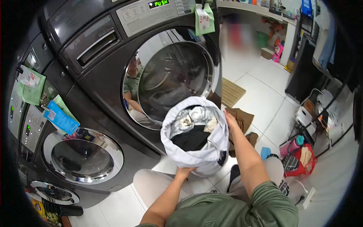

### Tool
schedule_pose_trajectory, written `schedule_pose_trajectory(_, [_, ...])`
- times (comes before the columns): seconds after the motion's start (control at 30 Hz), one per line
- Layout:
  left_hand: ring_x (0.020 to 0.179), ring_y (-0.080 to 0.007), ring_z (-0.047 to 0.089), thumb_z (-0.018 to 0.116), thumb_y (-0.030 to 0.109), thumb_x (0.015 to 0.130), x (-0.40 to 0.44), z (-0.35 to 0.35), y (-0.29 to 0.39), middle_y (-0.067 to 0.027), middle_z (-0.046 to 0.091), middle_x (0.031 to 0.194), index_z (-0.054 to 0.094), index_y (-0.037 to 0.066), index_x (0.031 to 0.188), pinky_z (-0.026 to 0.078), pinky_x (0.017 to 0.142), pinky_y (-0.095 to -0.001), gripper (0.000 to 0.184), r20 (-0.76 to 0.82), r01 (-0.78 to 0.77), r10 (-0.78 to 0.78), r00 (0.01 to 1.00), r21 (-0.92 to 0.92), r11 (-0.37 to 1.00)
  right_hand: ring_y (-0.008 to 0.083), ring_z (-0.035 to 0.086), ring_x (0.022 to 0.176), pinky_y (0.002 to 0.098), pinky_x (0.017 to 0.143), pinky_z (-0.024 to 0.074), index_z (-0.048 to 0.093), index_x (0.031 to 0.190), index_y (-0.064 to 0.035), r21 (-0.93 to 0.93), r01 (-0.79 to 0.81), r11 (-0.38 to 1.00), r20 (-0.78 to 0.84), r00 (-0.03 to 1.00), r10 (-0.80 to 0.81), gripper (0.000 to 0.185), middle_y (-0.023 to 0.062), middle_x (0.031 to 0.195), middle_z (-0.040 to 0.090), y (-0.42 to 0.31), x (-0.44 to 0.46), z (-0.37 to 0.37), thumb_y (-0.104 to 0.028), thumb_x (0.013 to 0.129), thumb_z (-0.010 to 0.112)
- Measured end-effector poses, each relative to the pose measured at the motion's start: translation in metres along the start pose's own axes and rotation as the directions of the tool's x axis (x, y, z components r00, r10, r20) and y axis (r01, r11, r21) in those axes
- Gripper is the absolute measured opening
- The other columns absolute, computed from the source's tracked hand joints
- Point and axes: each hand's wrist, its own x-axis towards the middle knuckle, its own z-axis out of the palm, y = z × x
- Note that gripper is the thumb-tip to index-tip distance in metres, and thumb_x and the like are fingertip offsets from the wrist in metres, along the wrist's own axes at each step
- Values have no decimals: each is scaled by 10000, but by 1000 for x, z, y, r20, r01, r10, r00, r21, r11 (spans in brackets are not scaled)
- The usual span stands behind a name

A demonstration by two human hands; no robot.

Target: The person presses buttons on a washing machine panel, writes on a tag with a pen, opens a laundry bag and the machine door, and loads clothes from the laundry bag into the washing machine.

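A white fabric laundry bag with a silvery lining stands open in front of the person's body, with black and pale cloth inside. My left hand is at the bag's lower front edge, its fingers mostly hidden under or behind the fabric. At the bag's right side, my right hand holds the rim, fingers against the outside. Just beyond the bag is the closed round door of a dark washing machine, with dark laundry behind the glass. Its panel display reads PUSH.
More dark front-loading machines stand at the left, with green and blue packets hanging there. A tan mat and brown cloth lie on the tiled floor. At the right are a pink bottle and a red bag.
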Motion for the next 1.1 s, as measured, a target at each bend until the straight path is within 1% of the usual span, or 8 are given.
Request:
schedule_pose_trajectory(0.13, [1246, -248, 489, 861, 219, 684, 1, 3, 1, -122, 546, 1332, 498, 3, 1321, 388, 1055, -377, 764, -40, 25, -30, 999, -111, 993, 221, 627, 911, 356, 801, 502, 665, 1144, -24, -46, -299, 953, -25, 954, 298, 626, 97, 1043, 681, -20, -8, 26, -593, 914, 541])
schedule_pose_trajectory(0.47, [1102, -266, 549, 636, 317, 883, 18, -13, 13, -156, 588, 1199, 562, -9, 1209, 431, 951, -388, 467, -32, 148, -164, 986, -284, 947, 224, 664, 865, 406, 780, 534, 645, 1151, 5, 64, -280, 958, 109, 956, 272, 540, 103, 1031, 691, 24, -55, -30, -479, 919, 585])
schedule_pose_trajectory(0.67, [954, -275, 635, 539, 340, 954, 30, -17, 56, -170, 660, 1055, 625, -37, 1098, 503, 844, -387, 413, -133, 97, -325, 936, -791, 604, 249, 675, 851, 448, 759, 546, 669, 1049, -33, 88, -381, 921, -138, 911, 390, 400, 113, 989, 701, 16, -119, -71, -400, 901, 605])
schedule_pose_trajectory(0.73, [706, -262, 658, 523, 356, 957, 57, -23, 48, -139, 679, 735, 672, -47, 811, 509, 648, -373, 454, -315, 55, -227, 922, -473, 879, 245, 672, 877, 445, 780, 546, 668, 1052, -28, 64, -421, 905, -197, 883, 425, 379, 110, 1020, 697, 78, -95, -113, -370, 898, 615])
schedule_pose_trajectory(0.77, [730, -330, 661, 506, 399, 952, 49, -16, 65, -204, 666, 697, 670, -51, 748, 489, 667, -413, 520, -303, 151, -144, 942, 0, 989, 246, 660, 892, 423, 813, 532, 668, 1049, -6, 139, -432, 891, -173, 875, 451, 361, 108, 1030, 692, 97, -94, -118, -330, 905, 606])
schedule_pose_trajectory(0.83, [753, -411, 642, 466, 453, 954, 75, 2, 25, -278, 645, 749, 673, -40, 767, 477, 716, -451, 567, -220, -68, 188, 957, 459, 886, 242, 642, 859, 402, 786, 517, 667, 1024, 20, 280, -232, 932, -380, 864, 329, 321, 100, 966, 690, 114, -110, -92, -272, 895, 632])
schedule_pose_trajectory(0.93, [762, -428, 619, 448, 486, 958, 67, 25, 73, -280, 631, 762, 654, -28, 706, 470, 738, -474, 608, -87, -114, 175, 981, 469, 876, 228, 645, 832, 368, 688, 540, 669, 989, 7, 327, -148, 934, -512, 803, 306, 286, 128, 929, 680, 137, -95, -98, -253, 884, 612])
schedule_pose_trajectory(1.1, [685, -433, 578, 511, 416, 960, 55, 77, 77, -263, 608, 706, 610, -28, 640, 452, 680, -504, 557, 110, -502, 500, 859, 372, 781, 215, 613, 795, 357, 730, 497, 666, 983, 28, -19, 268, 963, -592, 773, -227, 270, 83, 900, 664, 44, -68, -107, -212, 859, 668])
